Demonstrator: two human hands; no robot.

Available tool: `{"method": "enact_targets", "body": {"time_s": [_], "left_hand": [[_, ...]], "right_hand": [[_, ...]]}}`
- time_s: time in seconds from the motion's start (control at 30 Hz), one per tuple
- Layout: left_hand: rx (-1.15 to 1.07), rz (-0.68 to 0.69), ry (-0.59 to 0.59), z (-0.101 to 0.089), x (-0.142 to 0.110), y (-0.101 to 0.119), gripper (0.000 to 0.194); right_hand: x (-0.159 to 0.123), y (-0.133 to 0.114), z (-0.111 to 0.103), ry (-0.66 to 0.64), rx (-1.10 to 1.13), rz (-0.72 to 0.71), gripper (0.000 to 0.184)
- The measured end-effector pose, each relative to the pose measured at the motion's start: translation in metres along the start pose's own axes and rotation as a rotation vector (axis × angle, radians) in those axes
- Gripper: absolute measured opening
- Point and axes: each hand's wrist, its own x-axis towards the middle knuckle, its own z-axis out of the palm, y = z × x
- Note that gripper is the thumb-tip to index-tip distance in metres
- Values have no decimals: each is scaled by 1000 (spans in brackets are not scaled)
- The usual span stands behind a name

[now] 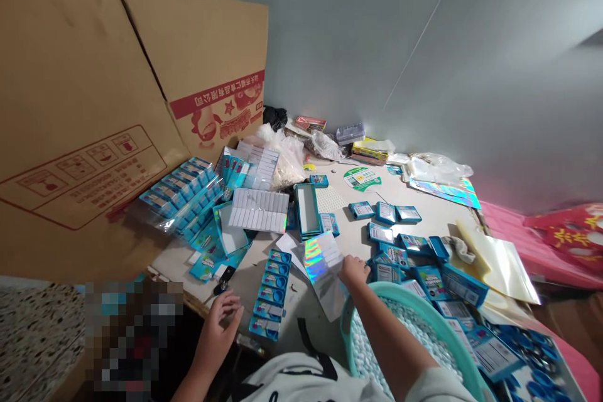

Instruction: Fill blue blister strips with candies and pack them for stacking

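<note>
A big carton point(94, 107) leaned over the table point(438, 217) from the left, and packs point(181, 195) in film rested against its foot; if it slid, I judged, those packs would go with it. A teal basket point(405, 301) of pale pellets sat at the near edge under the right forearm, so a careless elbow could tip it. Loose blue boxes point(391, 213) lay scattered beside it, easy to knock off the right side. The right hand point(353, 270) rested on a shiny sheet point(320, 260), fingers curled; whether it pinched the sheet could not be told. The left hand point(217, 330) hung half open and held nothing, just beside a column of blue boxes point(272, 294). A blurred patch hid the lower left corner, and the clutter at the back wall was too small to name
</note>
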Motion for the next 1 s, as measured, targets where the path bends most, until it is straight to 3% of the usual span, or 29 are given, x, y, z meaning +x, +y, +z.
{"method": "enact_targets", "body": {"time_s": [0.07, 0.17, 0.27, 0.33, 0.37, 0.43, 0.5, 0.6, 0.67, 0.77, 0.87, 1.0], "left_hand": [[67, 103, 59, -3, -1, 10, 38], [242, 424, 59, 0, -1, 42, 22], [339, 819, 130, 15, 2, 106, 44], [393, 1041, 112, 26, 7, 158, 56], [459, 1110, 69, 30, 10, 182, 56], [575, 1116, -110, 33, 17, 222, 55], [579, 1092, -206, 29, 25, 245, 42], [572, 1097, -246, 20, 36, 252, 23], [576, 1106, -240, 16, 38, 248, 20], [601, 1112, -211, 18, 32, 245, 27], [618, 1168, -211, 21, 23, 242, 39], [570, 1264, -159, 22, 21, 231, 43]], "right_hand": [[-4, -6, -21, -18, 40, -57, 26], [-19, -20, -65, -42, 160, -273, 34], [-56, -42, -114, -89, 288, -536, 31], [-89, -57, -144, -118, 357, -679, 26], [-105, -64, -157, -126, 415, -758, 24], [-133, -72, -177, -85, 545, -867, 21], [-151, -72, -187, -12, 564, -868, 23], [-165, -61, -188, -4, 465, -693, 35], [-169, -51, -184, -43, 453, -601, 30], [-178, -43, -182, -67, 478, -632, 15], [-187, -46, -184, -66, 547, -701, 15], [-192, -54, -183, -53, 724, -672, 18]]}}
